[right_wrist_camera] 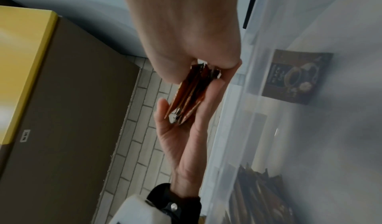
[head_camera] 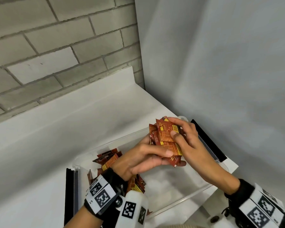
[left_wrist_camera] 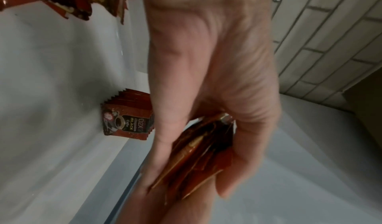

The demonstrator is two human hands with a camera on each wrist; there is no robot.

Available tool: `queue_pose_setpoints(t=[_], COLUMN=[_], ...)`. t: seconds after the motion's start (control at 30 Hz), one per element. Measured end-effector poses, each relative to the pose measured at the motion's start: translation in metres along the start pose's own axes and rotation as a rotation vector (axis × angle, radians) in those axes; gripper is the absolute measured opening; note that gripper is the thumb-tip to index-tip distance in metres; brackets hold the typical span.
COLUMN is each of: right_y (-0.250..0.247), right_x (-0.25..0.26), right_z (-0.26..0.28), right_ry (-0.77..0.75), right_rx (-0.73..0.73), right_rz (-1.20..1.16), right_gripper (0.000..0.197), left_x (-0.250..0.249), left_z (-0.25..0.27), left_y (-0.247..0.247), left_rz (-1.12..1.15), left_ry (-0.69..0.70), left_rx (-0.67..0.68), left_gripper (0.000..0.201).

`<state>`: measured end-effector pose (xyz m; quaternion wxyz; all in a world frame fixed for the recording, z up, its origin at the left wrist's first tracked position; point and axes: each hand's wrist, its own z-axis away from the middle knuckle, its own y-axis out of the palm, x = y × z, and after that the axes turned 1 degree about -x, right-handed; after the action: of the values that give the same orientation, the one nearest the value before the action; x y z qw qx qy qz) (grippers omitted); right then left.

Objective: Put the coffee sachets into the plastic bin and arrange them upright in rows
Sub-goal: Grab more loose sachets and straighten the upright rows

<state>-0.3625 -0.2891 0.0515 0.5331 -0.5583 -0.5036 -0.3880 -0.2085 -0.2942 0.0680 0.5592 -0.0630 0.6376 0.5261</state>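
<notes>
Both hands hold 1 bundle of coffee sachets (head_camera: 167, 140) above the far right corner of the clear plastic bin (head_camera: 192, 194), which stands on the white desk (head_camera: 48, 137). The left hand (head_camera: 143, 159) supports the bundle from below and from the near side, thumb laid across the lower packets; the right hand (head_camera: 187, 139) clamps the upper end, thumb on the printed face and fingers curled over the top edge. The 2-handed grasp appears intended to square the packet edges into a single flat block, since loose foil sachets slide against one another and fan out, as the splayed edges in the left wrist view show. Holding the bundle over the bin means that a dropped packet would fall inside. At the left end of the bin, loose sachets (head_camera: 109, 159) lie in a disordered heap, not yet sorted. The left wrist view shows a short upright row (left_wrist_camera: 128, 114) standing against a bin wall, face outward; the wall serves as a backstop that keeps the row from toppling. The bundle would probably be set down in the same upright orientation, beside or behind an existing row. The task is judged partly complete.
</notes>
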Motion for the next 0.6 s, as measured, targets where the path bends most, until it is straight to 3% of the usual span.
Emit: queue_pose_setpoints(t=[0.13,0.27,0.37,0.5,0.6], right_y=[-0.008,-0.017,-0.02,-0.019,-0.016], right_x=[-0.003,-0.002,-0.003,-0.004,-0.004], right_z=[-0.001,-0.003,-0.005,-0.004,-0.003], right_ry=[-0.008,0.052,0.061,0.054,0.039], right_rx=[0.014,-0.002,-0.021,0.004,-0.013], right_rz=[0.01,-0.121,-0.137,-0.146,-0.167], right_gripper=[0.031,0.036,0.042,0.052,0.044], left_x=[-0.004,-0.007,-0.006,-0.007,-0.005], left_z=[0.0,-0.001,-0.003,-0.005,-0.002], left_y=[-0.009,-0.016,-0.018,-0.012,-0.015], left_rz=[-0.042,-0.068,-0.109,-0.096,-0.049], left_ry=[0.022,0.013,-0.007,-0.009,0.015], left_rx=[-0.015,-0.113,-0.203,-0.21,-0.119], left_gripper=[0.046,0.036,0.04,0.028,0.055])
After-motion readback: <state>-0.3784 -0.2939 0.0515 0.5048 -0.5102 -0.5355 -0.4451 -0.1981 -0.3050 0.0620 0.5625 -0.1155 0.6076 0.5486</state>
